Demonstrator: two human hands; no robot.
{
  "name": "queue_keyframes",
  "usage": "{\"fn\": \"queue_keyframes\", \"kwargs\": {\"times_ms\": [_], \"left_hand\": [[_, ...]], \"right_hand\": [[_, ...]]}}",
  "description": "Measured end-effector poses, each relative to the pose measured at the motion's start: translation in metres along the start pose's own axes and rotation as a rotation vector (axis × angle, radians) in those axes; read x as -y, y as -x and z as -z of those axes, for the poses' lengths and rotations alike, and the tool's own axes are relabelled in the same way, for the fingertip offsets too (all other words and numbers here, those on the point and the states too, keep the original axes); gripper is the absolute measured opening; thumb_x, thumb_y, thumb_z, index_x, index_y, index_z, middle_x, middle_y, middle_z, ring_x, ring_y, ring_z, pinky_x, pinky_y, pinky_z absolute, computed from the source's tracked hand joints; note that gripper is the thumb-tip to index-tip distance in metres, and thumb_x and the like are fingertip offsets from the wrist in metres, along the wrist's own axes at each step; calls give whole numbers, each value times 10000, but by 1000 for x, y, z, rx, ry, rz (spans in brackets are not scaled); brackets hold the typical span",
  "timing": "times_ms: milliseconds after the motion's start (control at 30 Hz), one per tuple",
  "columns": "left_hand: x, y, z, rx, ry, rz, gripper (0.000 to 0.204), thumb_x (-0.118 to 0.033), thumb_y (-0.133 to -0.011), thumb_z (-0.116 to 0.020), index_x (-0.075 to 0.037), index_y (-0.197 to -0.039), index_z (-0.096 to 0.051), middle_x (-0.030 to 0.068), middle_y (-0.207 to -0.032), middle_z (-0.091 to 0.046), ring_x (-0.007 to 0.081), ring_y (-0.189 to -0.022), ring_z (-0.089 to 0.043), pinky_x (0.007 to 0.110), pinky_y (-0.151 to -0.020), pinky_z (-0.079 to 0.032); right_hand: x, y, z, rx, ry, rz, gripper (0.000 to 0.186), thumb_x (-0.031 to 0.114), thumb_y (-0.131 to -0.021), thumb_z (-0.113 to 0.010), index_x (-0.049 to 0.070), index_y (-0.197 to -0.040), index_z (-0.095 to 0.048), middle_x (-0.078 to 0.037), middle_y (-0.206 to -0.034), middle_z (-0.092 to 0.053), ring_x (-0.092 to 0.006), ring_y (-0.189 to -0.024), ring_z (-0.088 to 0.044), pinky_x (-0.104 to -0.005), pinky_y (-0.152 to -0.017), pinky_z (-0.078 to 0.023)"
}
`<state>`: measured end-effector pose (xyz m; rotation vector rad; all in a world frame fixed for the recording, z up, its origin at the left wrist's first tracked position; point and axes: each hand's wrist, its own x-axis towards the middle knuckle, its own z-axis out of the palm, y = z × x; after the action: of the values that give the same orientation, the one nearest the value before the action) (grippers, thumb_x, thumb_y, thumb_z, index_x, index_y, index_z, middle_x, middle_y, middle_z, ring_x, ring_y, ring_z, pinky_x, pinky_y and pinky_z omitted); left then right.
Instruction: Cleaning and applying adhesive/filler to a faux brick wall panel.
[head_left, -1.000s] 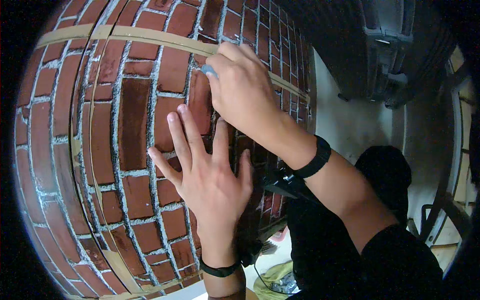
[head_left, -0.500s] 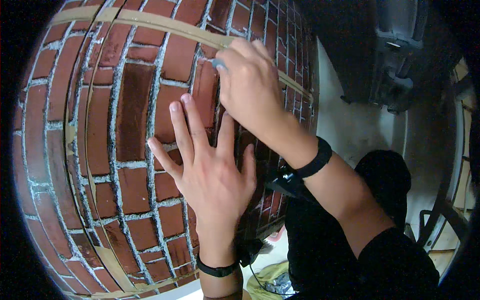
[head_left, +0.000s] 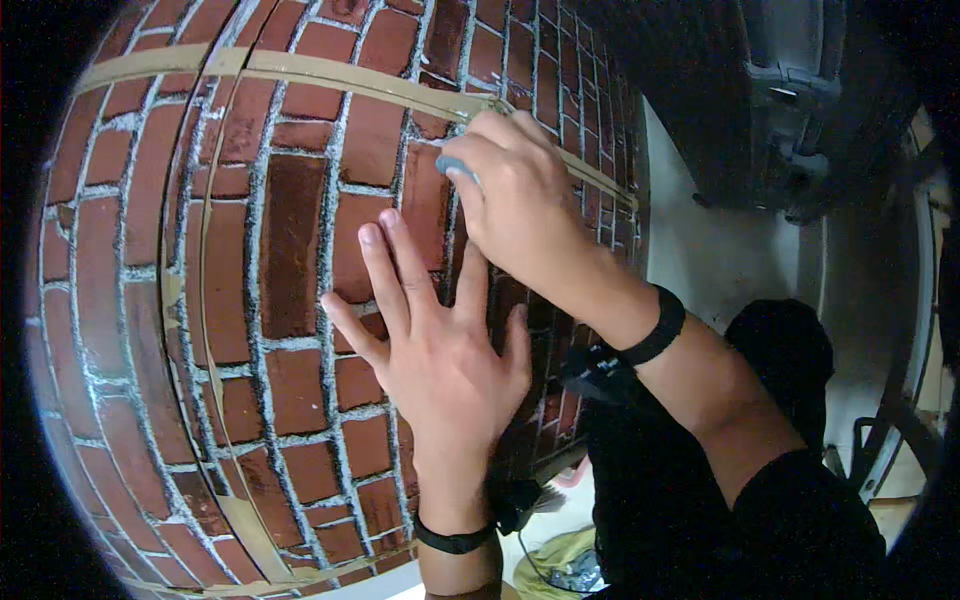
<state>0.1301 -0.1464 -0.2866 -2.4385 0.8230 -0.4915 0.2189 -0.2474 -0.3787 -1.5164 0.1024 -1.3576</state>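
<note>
1. Facing a broad, red brick-patterned surface (head_left: 295, 375) with rough whitish joints, crossed by a flat tan strip (head_left: 345, 77) up top.
2. Spreading the bare left hand (head_left: 452, 365) flat on that surface, fingers fanned!
3. Pinching a small blue-grey piece (head_left: 455, 165) between thumb and curled fingers of the bare right hand (head_left: 525, 185), near that strip, partly hidden by the grip.
4. Wearing a black band (head_left: 660, 325) round each wrist.

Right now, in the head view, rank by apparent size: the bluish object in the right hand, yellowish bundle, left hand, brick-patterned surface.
Brick-patterned surface
Left hand
Yellowish bundle, partly hidden
Bluish object, only partly showing
</note>
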Motion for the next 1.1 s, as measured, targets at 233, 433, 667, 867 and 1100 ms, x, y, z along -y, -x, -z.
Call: {"fn": "queue_keyframes", "kwargs": {"times_ms": [233, 433, 667, 867, 1100], "left_hand": [[3, -3, 2, -24, -66, -46, 488, -361, -769, -702, -207, -1231, -669, 234, -1581, -246, 388, -1495, -155, 669, -1142, 2], [-1, -1, -4, -86, -42, -53, 394, -370, -785, -699, -242, -1158, -704, 237, -1573, -265, 397, -1486, -188, 668, -1143, -15], [-3, 1, -3, -72, -55, -42, 372, -392, -791, -710, -221, -1120, -737, 243, -1587, -233, 411, -1487, -169, 659, -1149, -1], [0, 0, 1, -69, -35, -31, 357, -376, -793, -713, -226, -1116, -739, 244, -1587, -234, 404, -1489, -168, 649, -1154, 14], [-1, -1, -3, -90, -53, -42, 334, -363, -806, -689, -222, -1107, -724, 245, -1569, -271, 403, -1482, -199, 658, -1146, -19]], "right_hand": [[22, 8, 11, 118, -206, -23, 130, -12, -752, -695, 0, -873, -648, -143, -889, -581, -359, -885, -551, -443, -798, -447], [1, 39, 22, 70, -142, -169, 236, -33, -758, -708, 19, -981, -652, -140, -984, -575, -346, -938, -559, -423, -832, -454], [6, 62, 28, 85, -167, -214, 217, -4, -788, -702, 38, -997, -660, -129, -1006, -563, -345, -938, -541, -428, -829, -453], [3, 16, 2, -73, -137, -175, 157, 20, -825, -671, 29, -978, -641, -157, -994, -571, -368, -970, -554, -452, -831, -465], [-20, 49, 14, -5, -27, -288, 162, 17, -838, -652, 32, -995, -617, -171, -999, -564, -372, -986, -548, -446, -835, -458]]}}
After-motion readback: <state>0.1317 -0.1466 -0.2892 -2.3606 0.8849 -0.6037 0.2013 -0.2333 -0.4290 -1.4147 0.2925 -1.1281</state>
